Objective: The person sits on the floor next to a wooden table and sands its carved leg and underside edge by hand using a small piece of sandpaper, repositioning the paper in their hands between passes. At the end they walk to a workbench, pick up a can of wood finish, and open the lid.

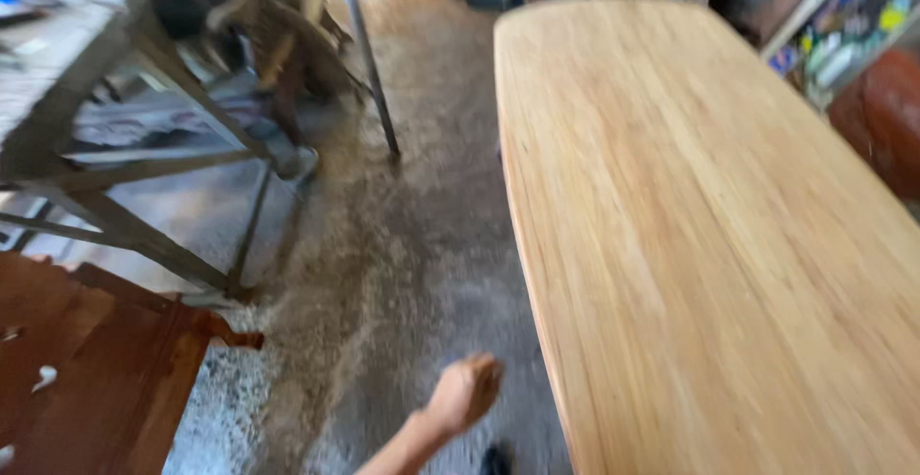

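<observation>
A long pale tabletop (709,235) with rounded ends fills the right side — bare, light-grained wood. The left hand (465,393) hangs beside its edge over the sawdust-strewn floor (383,274), fingers curled shut, holding nothing visible. A metal bench frame (125,197) stands left — dark carved wood (96,370) below it.

Head camera looks steeply down, near the wooden tabletop (709,245).

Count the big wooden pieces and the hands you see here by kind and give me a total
Pale wooden tabletop: 1
Dark red-brown carved wooden piece: 1
Grey workbench on angled legs: 1
Hand, loosely closed over the sawdust-strewn floor, holding nothing: 1
Total: 4
Which hand it is cannot be told; the shelf clutter at top right is too blurred to count.
</observation>
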